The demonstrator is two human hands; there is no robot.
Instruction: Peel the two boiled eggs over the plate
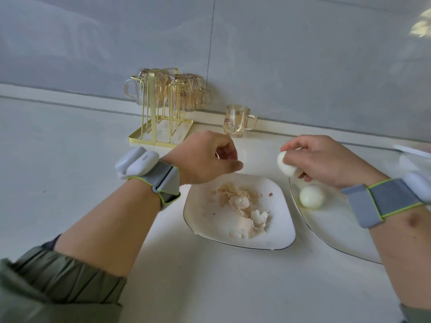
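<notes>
Right hand [324, 159] grips a peeled egg [285, 165]; left hand [207, 157] curls, seemingly pinching a fragment above the plate [282, 231], so shell [245, 206] drops there.

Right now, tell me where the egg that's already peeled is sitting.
In the head view, the peeled egg lies on the right-hand plate, just below the right hand, right of the plate of shells.

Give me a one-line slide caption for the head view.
Right hand holds white peeled egg; second peeled egg lies on right plate; shells cover square white plate.
</notes>
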